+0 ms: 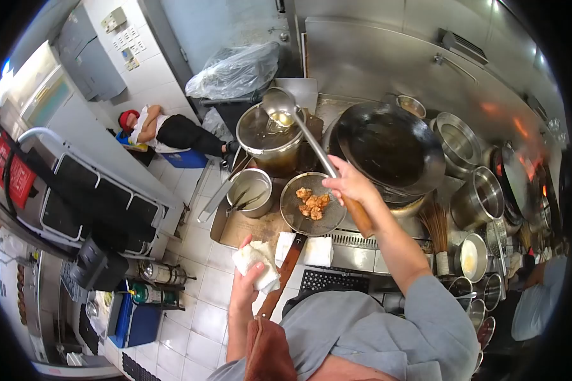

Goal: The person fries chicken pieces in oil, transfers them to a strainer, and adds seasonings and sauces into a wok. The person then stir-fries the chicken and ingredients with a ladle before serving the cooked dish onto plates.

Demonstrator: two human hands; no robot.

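Observation:
My right hand (352, 184) grips the wooden-ended handle of a long metal ladle (313, 141). The ladle's bowl is over the tall metal pot (270, 155) of dark liquid, and pale yellow liquid shows just below it. In my left hand (242, 293) is a folded white cloth (258, 264), fingers closed around it. Between my hands a round mesh strainer (292, 219) holds several golden fried pieces (313, 203). Its wooden handle (287, 270) points toward my body, passing just right of the cloth. A large black wok (391, 149) sits beyond my right hand.
Left of the strainer stands a smaller metal pot (258, 206) with utensils inside. White folded cloths (318, 251) lie on the counter's front edge. Metal pots (476, 197) and a bamboo brush (435, 228) line the right side. At the back left a person (178, 132) reclines near a blue box.

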